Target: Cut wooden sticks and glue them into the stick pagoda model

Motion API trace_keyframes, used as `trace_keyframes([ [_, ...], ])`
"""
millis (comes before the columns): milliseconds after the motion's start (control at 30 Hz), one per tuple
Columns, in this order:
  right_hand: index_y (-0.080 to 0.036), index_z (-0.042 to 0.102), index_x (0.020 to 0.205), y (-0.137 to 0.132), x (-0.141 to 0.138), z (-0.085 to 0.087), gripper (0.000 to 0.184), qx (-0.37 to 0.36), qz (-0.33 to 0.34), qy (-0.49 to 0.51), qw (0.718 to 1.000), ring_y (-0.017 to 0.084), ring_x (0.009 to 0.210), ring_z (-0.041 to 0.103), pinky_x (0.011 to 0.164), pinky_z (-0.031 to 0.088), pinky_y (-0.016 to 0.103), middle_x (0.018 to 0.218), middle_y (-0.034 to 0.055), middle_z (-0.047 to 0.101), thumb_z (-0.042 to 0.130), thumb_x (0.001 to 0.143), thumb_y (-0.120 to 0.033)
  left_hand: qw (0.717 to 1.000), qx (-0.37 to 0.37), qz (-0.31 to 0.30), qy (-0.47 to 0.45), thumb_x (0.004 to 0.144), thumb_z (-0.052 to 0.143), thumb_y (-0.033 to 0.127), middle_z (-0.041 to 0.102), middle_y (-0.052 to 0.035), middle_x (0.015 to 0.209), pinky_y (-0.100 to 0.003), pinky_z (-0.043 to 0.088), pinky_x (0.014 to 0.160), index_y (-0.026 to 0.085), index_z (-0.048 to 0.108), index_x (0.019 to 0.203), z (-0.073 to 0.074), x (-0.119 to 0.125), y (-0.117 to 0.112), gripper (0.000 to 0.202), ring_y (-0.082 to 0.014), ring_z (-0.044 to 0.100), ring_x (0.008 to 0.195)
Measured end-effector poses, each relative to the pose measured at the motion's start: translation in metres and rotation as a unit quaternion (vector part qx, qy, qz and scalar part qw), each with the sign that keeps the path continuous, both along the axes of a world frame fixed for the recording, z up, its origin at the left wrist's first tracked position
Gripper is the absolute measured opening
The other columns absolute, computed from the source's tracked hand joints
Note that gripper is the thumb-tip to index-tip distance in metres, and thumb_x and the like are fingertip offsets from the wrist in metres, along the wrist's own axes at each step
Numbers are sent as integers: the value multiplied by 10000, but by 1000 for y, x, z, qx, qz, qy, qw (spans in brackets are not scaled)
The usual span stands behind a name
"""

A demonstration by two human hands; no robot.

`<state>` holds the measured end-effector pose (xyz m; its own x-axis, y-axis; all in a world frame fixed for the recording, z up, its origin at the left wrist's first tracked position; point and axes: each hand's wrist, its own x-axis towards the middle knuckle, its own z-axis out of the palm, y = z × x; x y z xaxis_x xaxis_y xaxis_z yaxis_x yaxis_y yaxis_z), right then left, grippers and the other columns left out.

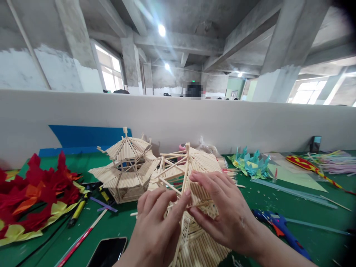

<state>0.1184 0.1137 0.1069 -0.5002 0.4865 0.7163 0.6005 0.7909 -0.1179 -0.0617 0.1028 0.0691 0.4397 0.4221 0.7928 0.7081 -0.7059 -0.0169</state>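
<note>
A pavilion model built of thin wooden sticks (205,159) stands in front of me, its roof partly covered with sticks and partly bare ribs. My left hand (160,218) has its fingers curled at the open side of the roof, the thumb pressed against a rib. Over the covered side bends my right hand (222,207), fingertips on the roof and thumb at its lower edge, near a stick. Both hands grip the roof frame between them. Whether a loose stick is pinched there is hidden. To the left stands a second, two-tiered stick pavilion (128,170) with a finished-looking roof.
A blue glue gun (283,226) and clear glue sticks (294,193) lie at right, below a teal paper piece (250,163). At left are red paper shapes (36,189), a yellow-black pen-like tool (79,211) and a phone (108,252). A white partition (172,118) borders the green table.
</note>
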Motion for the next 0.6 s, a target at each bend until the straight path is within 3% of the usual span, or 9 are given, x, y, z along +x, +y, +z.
trace_keyframes([
  [267,-165,320,1250,2,1,-2,527,3,8,4,1000,168,1001,453,886,309,327,1138,15,557,527,768,-218,999,24,32,-9,742,396,-1,495,-92,963,-469,304,763,166,498,1126,-3,2,-1,431,-266,412,917],
  [400,-177,313,1253,2,0,-3,533,2,10,12,1000,171,965,469,841,338,339,1091,-1,595,529,766,-199,1000,-2,-18,-16,734,398,-18,475,-85,979,-426,312,759,157,465,1175,0,-1,1,479,-245,392,922],
  [600,-178,305,1258,1,-1,0,531,4,11,5,1000,171,951,476,822,346,342,1108,0,590,520,773,-207,988,-113,-85,-59,750,365,-29,466,-58,949,-369,367,742,197,430,1214,10,-4,-1,521,-200,396,898],
])
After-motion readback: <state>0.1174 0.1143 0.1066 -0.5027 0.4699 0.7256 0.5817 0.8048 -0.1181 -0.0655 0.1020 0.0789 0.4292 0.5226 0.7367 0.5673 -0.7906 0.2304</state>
